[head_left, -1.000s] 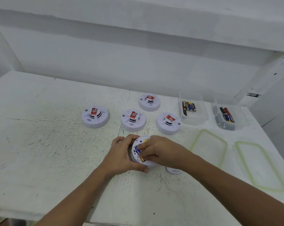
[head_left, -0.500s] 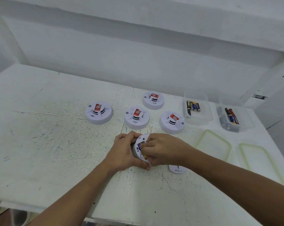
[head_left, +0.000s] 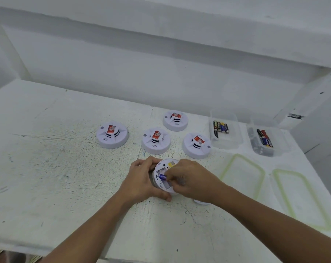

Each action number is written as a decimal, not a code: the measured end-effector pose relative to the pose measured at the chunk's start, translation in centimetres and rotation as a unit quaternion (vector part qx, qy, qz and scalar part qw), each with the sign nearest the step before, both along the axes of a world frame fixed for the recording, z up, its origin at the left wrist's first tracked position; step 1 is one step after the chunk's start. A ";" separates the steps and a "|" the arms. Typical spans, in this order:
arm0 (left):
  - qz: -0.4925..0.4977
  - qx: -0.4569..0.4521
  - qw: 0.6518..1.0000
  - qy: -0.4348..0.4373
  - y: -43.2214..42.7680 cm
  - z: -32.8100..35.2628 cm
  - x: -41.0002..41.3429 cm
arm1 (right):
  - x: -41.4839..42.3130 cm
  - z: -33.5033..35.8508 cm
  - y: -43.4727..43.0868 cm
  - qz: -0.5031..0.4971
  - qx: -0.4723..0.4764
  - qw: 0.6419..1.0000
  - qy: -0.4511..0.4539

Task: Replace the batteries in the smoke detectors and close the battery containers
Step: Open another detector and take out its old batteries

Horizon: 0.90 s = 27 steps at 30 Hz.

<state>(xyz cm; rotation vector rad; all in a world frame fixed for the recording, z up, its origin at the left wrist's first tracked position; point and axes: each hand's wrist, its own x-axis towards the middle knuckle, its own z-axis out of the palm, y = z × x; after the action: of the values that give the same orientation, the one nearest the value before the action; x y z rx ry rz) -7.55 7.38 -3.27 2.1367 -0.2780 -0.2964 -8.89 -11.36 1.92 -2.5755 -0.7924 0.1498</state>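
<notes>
A white smoke detector lies upside down on the table with its battery bay uncovered. My left hand grips its left rim and holds it tilted. My right hand pinches a blue battery at the open bay. Just under my right wrist a small white cover lies on the table. Several other detectors stand face up behind: one at the left, one in the middle, one at the back and one at the right.
Two clear plastic containers hold batteries at the back right: the nearer with several, the farther with several more. Their green-rimmed lids lie in front of them. A white wall runs behind the table.
My right hand has lifted the blue battery partly out of the bay, so more of it shows. The detector has tilted up a little in my left hand. The view has shifted slightly.
</notes>
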 end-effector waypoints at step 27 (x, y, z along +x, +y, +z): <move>0.004 0.041 0.999 -0.013 -0.5 0.0 -0.1 | 13.2 0.9 -11.2 -0.473 -0.060 0.879 0.019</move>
<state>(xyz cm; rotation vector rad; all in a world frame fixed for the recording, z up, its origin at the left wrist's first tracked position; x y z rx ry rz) -7.62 6.86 -3.28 2.2244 -0.2762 -0.2786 4.36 -22.56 2.82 -2.7478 0.5575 -0.0614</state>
